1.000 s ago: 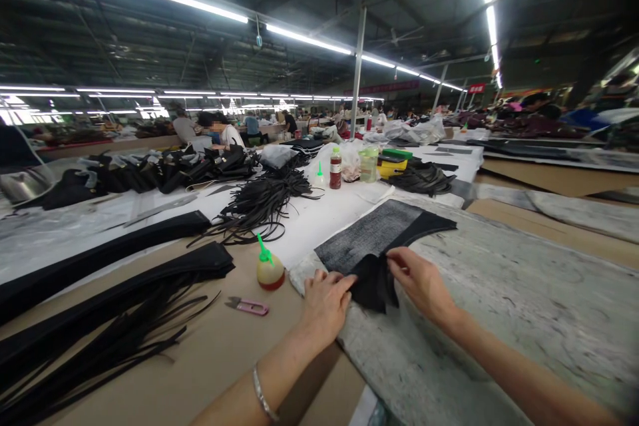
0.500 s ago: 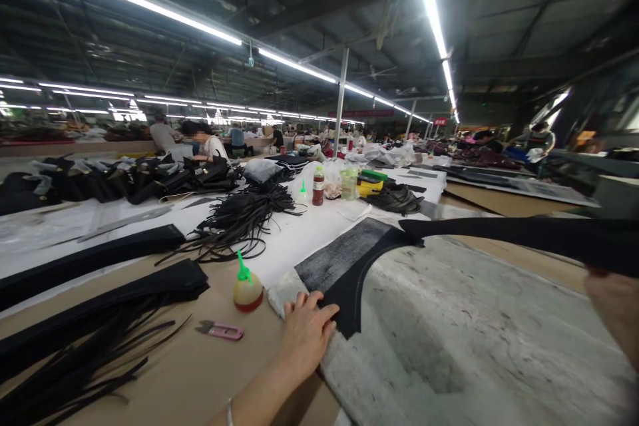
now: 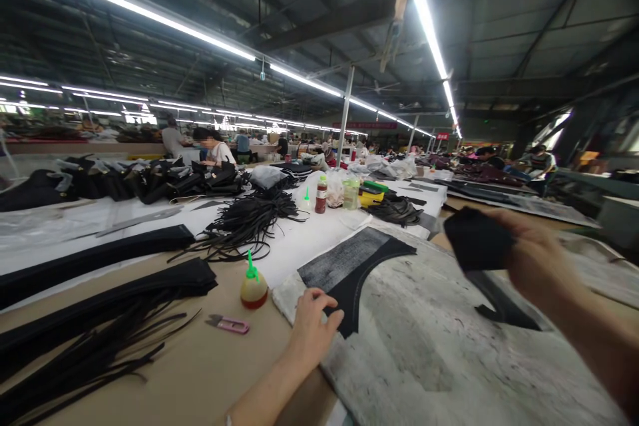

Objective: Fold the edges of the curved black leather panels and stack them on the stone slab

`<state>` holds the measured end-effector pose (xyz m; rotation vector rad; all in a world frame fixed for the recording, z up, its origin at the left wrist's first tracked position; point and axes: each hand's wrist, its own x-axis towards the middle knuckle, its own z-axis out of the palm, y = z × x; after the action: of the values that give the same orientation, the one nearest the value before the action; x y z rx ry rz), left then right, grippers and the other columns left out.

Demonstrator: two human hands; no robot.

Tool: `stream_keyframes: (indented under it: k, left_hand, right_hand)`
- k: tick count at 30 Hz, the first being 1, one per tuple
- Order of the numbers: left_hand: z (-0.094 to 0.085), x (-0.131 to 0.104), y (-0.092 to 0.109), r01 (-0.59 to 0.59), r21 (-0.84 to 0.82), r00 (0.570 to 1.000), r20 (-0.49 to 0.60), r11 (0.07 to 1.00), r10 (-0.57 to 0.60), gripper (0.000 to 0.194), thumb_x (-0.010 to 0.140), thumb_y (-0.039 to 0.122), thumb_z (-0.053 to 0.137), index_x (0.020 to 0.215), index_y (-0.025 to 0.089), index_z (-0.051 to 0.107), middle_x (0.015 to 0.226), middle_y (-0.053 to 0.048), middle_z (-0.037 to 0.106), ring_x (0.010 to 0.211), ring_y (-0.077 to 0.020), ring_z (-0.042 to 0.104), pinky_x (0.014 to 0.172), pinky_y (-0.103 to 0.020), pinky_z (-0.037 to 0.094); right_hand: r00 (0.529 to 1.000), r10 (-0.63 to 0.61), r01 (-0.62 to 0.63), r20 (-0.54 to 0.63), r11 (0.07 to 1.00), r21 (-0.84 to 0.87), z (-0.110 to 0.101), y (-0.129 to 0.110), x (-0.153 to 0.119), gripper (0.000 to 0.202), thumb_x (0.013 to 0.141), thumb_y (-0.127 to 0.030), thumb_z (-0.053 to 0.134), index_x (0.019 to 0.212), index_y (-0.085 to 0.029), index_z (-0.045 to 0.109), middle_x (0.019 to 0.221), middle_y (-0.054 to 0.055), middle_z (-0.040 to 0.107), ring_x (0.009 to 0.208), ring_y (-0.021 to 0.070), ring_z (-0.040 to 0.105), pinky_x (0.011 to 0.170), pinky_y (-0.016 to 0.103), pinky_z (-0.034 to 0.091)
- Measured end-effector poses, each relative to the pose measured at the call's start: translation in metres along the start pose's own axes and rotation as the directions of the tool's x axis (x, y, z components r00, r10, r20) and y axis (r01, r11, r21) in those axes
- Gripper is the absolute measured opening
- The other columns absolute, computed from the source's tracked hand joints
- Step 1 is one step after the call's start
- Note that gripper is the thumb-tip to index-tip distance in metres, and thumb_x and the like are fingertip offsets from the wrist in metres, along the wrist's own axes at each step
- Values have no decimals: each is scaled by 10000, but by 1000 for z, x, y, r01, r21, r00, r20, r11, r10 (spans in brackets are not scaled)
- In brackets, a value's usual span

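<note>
A flat black piece (image 3: 349, 273) with a curved edge and a rough grey band lies on the stained grey slab (image 3: 414, 339). My left hand (image 3: 315, 323) rests at its near left corner, fingers bent and apart, holding nothing. On the right, above the slab, my right hand (image 3: 529, 246) is closed on a black strip (image 3: 476, 239), which is folded over and hangs down toward the slab; its lower end (image 3: 509, 309) is near the surface. Left of my left hand are a round bottle (image 3: 253, 289) with a green nozzle and pink-handled snips (image 3: 229, 324).
Black strips and fringe (image 3: 249, 219) lie at the left and centre. Behind the slab stand a red-filled bottle (image 3: 321, 195) and a yellow container (image 3: 370, 197). A person (image 3: 215, 150) in white sits in the background.
My right hand has moved left and into fuller view, with the black strip now folded and off the flat piece. My left hand has stayed at the corner, its fingers more bent.
</note>
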<state>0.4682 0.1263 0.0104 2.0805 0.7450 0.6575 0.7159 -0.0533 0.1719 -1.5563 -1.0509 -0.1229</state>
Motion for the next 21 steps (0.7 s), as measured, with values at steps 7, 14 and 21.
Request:
stream_keyframes:
  k: [7,14,21]
  left_hand:
    - [-77,-53,31,150,-358,987,6,922,-158,655,856,717,326,1146,158,506,1045,-116,657,931,-234,641,730,-321,511]
    - [-130,-118,-14,208,-149,935,-259,967,-241,371,647,238,652,1006,182,574,979,-73,675,943,-263,612,834,-361,462]
    - [-208,-223,-65,484,-663,742,-35,571,-670,416,607,309,786,976,167,656,836,-41,700,776,-242,645,678,-318,519]
  right_hand:
    - [825,-177,92,536,979,181,179,-26,-78,179,904,-355,513,854,-190,563,707,-10,598,647,155,575,585,242,461]
    - [647,-374,238,664,927,290,281,-78,-143,97,856,-120,510,839,-198,565,730,-34,581,656,128,549,614,217,403]
    - [437,-563,412,702,818,401,316,-126,-200,327,885,-152,599,1196,-203,511,1090,39,612,1004,192,565,886,289,430]
